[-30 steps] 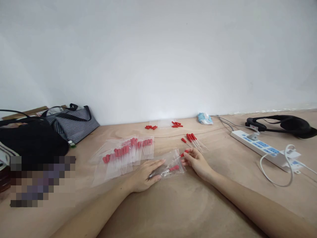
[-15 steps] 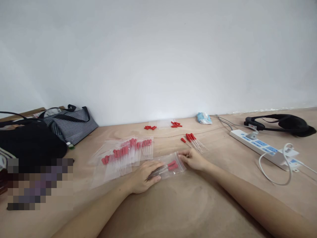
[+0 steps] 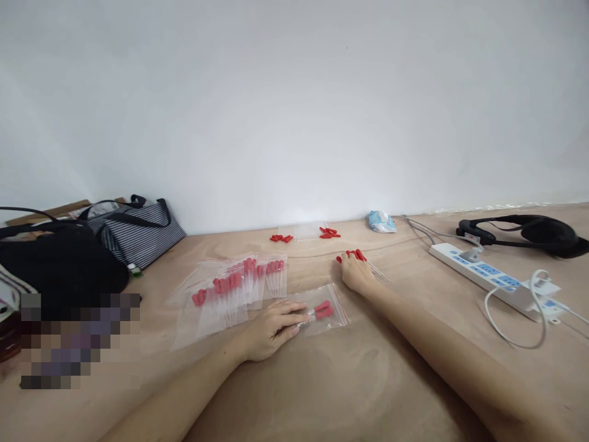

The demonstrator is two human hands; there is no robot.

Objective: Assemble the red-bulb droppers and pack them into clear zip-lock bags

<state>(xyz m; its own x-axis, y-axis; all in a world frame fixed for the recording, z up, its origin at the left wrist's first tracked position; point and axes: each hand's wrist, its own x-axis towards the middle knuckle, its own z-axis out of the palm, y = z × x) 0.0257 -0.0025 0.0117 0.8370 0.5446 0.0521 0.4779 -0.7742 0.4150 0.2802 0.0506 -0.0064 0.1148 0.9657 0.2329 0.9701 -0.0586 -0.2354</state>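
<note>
A clear zip bag (image 3: 338, 317) lies flat in front of me, with red-bulbed droppers (image 3: 324, 309) inside. My left hand (image 3: 271, 328) rests on its left part, fingers stretched out over the bag and the stems. Beyond the bag, my right hand (image 3: 358, 273) reaches down onto a small group of loose droppers (image 3: 360, 255) with red bulbs and thin pale stems. Its fingertips are hidden among the bulbs, so I cannot see whether they grip one. To the left, several filled zip bags (image 3: 225, 301) overlap, each with red-bulbed droppers in it.
Near the wall, more red bulbs (image 3: 330, 233) lie by thin stems and clear bags. A blue-white packet (image 3: 381, 221) is right of them. A white power strip (image 3: 483, 276) with cables and a black headset (image 3: 529, 235) occupy the right. Striped (image 3: 142, 230) and black bags (image 3: 59, 270) stand left.
My right hand has left the zip bag's open end and moved forward to the loose droppers. My left hand stays on the bag, its fingers now straighter and spread.
</note>
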